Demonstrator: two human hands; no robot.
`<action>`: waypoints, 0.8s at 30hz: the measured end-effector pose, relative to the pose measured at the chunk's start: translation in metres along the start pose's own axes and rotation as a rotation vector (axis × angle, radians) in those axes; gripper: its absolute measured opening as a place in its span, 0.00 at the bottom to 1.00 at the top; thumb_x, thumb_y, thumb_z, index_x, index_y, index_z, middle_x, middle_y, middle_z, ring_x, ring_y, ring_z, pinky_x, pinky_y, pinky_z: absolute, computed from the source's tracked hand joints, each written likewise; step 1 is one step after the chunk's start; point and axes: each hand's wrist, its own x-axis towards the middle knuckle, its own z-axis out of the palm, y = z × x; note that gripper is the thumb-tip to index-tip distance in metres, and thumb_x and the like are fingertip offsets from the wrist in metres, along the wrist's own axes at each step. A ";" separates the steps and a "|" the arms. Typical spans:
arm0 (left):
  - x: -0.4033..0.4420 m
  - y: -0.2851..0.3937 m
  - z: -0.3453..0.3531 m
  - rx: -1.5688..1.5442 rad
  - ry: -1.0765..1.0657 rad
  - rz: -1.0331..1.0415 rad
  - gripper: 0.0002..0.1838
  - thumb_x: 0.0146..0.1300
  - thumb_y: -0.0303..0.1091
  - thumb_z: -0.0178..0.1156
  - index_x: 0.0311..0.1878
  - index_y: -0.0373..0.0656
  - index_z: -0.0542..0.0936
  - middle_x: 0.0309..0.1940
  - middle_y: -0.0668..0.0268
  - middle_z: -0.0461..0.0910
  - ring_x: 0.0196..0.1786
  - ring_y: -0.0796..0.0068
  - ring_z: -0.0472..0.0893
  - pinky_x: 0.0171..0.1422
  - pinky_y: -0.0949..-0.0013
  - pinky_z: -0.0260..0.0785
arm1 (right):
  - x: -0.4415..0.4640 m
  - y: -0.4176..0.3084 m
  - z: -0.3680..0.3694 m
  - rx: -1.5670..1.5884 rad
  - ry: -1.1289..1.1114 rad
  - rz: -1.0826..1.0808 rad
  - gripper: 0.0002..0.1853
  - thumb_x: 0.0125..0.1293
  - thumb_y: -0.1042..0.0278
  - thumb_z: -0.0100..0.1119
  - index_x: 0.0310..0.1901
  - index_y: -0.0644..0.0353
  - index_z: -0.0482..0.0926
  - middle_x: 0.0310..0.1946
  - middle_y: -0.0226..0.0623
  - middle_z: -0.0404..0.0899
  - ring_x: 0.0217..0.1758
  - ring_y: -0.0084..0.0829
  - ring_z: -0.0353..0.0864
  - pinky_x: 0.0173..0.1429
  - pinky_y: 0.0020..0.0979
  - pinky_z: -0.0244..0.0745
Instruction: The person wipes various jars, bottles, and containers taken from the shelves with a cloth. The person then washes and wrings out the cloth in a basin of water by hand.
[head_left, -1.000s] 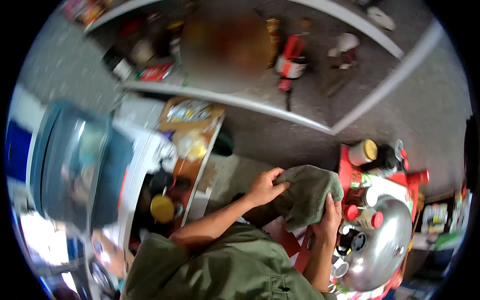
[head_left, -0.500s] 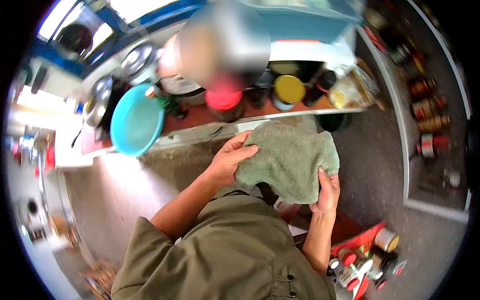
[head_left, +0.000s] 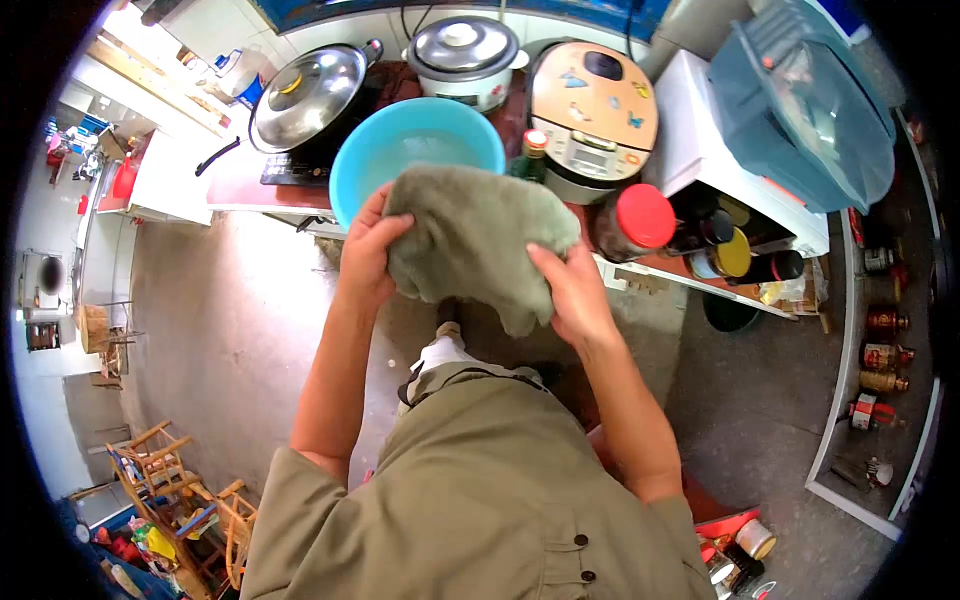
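Observation:
A green-grey cloth [head_left: 470, 235] hangs between my two hands, in front of my body. My left hand [head_left: 370, 255] pinches its left edge, thumb on top. On the opposite side my right hand [head_left: 578, 292] grips the right edge, also with the thumb over it. Just beyond the cloth stands a light-blue basin [head_left: 350, 150] with what looks like water inside; the cloth overlaps its near rim in view. The fingers under the cloth are partly hidden.
Along the counter are a lidded wok [head_left: 310, 95], a small pot [head_left: 465, 60], a rice cooker [head_left: 592, 110], a green bottle [head_left: 530, 158] and a red-lidded jar [head_left: 640, 220]. A shelf of bottles [head_left: 885, 355] is at right. Wooden chairs [head_left: 165, 480] stand lower left.
My view and body have turned left, so the basin now sits straight ahead. Both hands have carried the cloth toward the basin, still holding it by its two sides.

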 end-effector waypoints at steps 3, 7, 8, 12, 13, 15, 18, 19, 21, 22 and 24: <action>0.049 0.027 -0.050 0.044 0.017 0.024 0.22 0.59 0.21 0.51 0.59 0.36 0.72 0.51 0.59 0.78 0.51 0.67 0.79 0.58 0.65 0.73 | 0.063 0.021 0.042 -0.035 0.045 -0.069 0.20 0.67 0.74 0.54 0.60 0.64 0.68 0.53 0.37 0.76 0.54 0.28 0.75 0.59 0.32 0.71; 0.113 0.032 -0.124 0.310 0.085 0.028 0.22 0.60 0.26 0.54 0.59 0.33 0.71 0.51 0.58 0.78 0.52 0.67 0.79 0.58 0.68 0.71 | 0.139 0.052 0.050 -0.205 0.097 -0.008 0.21 0.66 0.71 0.54 0.59 0.67 0.69 0.49 0.40 0.78 0.49 0.27 0.77 0.53 0.31 0.72; 0.126 0.021 -0.152 0.534 0.098 0.006 0.24 0.60 0.29 0.56 0.60 0.31 0.70 0.51 0.56 0.78 0.52 0.65 0.78 0.58 0.67 0.70 | 0.154 0.065 0.043 -0.265 0.135 0.042 0.27 0.65 0.69 0.55 0.64 0.69 0.64 0.54 0.46 0.76 0.51 0.31 0.78 0.55 0.31 0.72; 0.126 -0.009 -0.194 1.320 0.309 0.045 0.40 0.55 0.44 0.61 0.67 0.33 0.61 0.63 0.39 0.63 0.67 0.44 0.63 0.70 0.56 0.57 | 0.179 0.111 0.036 -0.907 0.216 -0.118 0.38 0.62 0.60 0.59 0.68 0.69 0.56 0.64 0.60 0.62 0.66 0.45 0.67 0.67 0.40 0.62; 0.121 -0.016 -0.193 1.316 0.309 0.027 0.40 0.55 0.44 0.61 0.67 0.33 0.61 0.63 0.39 0.63 0.67 0.44 0.63 0.70 0.56 0.57 | 0.181 0.116 0.038 -1.116 0.124 -0.186 0.41 0.61 0.57 0.61 0.69 0.69 0.54 0.68 0.64 0.56 0.71 0.51 0.60 0.71 0.43 0.57; 0.118 -0.029 -0.189 1.258 0.174 0.078 0.38 0.57 0.43 0.60 0.68 0.34 0.60 0.64 0.37 0.60 0.67 0.43 0.62 0.70 0.55 0.57 | 0.195 0.123 0.052 -1.276 0.036 -0.205 0.43 0.59 0.55 0.62 0.70 0.67 0.53 0.69 0.64 0.53 0.72 0.54 0.55 0.73 0.44 0.54; 0.109 -0.043 -0.173 1.277 0.153 0.037 0.37 0.59 0.41 0.60 0.68 0.34 0.60 0.63 0.38 0.61 0.67 0.41 0.62 0.70 0.54 0.56 | 0.229 0.134 0.069 -1.572 -0.167 -0.375 0.50 0.53 0.48 0.67 0.71 0.64 0.52 0.71 0.62 0.47 0.75 0.59 0.46 0.75 0.48 0.47; 0.108 -0.047 -0.170 1.341 0.151 0.082 0.36 0.60 0.39 0.60 0.68 0.34 0.59 0.64 0.39 0.61 0.67 0.40 0.62 0.70 0.54 0.56 | 0.242 0.138 0.067 -1.662 -0.202 -0.461 0.52 0.50 0.46 0.69 0.71 0.64 0.53 0.71 0.61 0.48 0.75 0.59 0.47 0.74 0.50 0.49; 0.106 -0.045 -0.170 1.271 0.139 0.074 0.37 0.60 0.38 0.61 0.68 0.32 0.58 0.65 0.39 0.60 0.67 0.42 0.63 0.71 0.55 0.55 | 0.258 0.142 0.068 -1.746 -0.299 -0.415 0.56 0.44 0.44 0.72 0.71 0.61 0.53 0.71 0.58 0.49 0.75 0.57 0.47 0.73 0.51 0.50; 0.106 -0.046 -0.172 1.202 0.191 0.017 0.39 0.60 0.39 0.61 0.69 0.30 0.57 0.66 0.41 0.59 0.68 0.46 0.63 0.71 0.57 0.55 | 0.263 0.152 0.063 -1.772 -0.306 -0.423 0.57 0.43 0.44 0.72 0.71 0.60 0.53 0.71 0.56 0.51 0.75 0.56 0.49 0.73 0.50 0.51; 0.113 -0.054 -0.182 0.984 0.188 -0.096 0.42 0.60 0.39 0.62 0.71 0.29 0.52 0.69 0.43 0.56 0.70 0.50 0.62 0.71 0.60 0.55 | 0.272 0.169 0.051 -1.792 -0.299 -0.429 0.57 0.41 0.44 0.73 0.71 0.59 0.53 0.71 0.54 0.53 0.74 0.55 0.50 0.72 0.50 0.52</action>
